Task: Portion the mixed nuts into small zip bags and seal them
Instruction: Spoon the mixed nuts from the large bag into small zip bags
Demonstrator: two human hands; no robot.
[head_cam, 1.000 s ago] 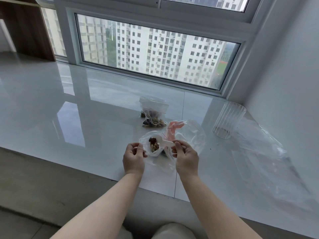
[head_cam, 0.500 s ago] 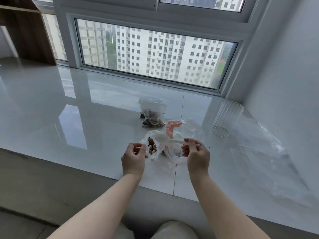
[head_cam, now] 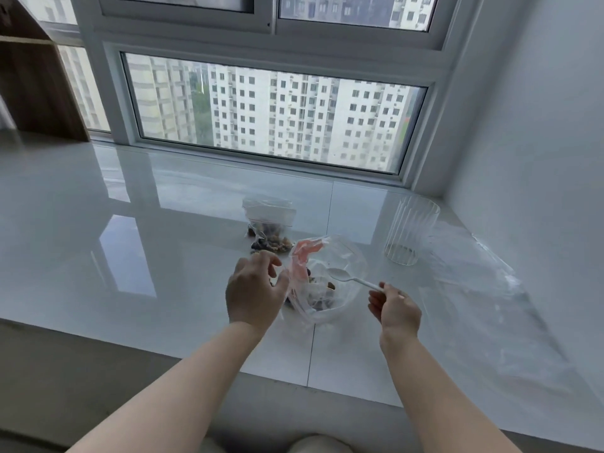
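Nearest the camera, the left hand sat with loosely spread fingers right at the left edge of the big clear plastic bag with the pink strip. It looked like it was touching or steadying the plastic, but I couldn't tell if it was actually pinching anything. The right hand was pinching the handle end of a small white plastic spoon, with the bowl of the spoon poking into that big bag's mouth and looking empty.

The loose mixed nuts were down in the bottom of that big bag, and honestly there didn't look to be a whole lot left.

A bit farther back sat one small clear zip bag of nuts, standing on the bench just behind the left hand. Its top strip looked closed, though it was too small to be sure. So my read: at least one portion done, and the rest still to be scooped, bagged and sealed. If there was a second small bag in play, it was hidden by the left hand or lost in the plastic.

Off to the far right stood a ribbed clear glass tumbler, upright and seemingly empty, with a big flat sheet of clear plastic spread along the right side next to it.

The bench itself was a glossy white stone-type surface with a seam running through it, super reflective. Behind it was a wide white-framed window looking at apartment towers, a plain white wall on the right, and a dark wooden shelf unit at the far left.
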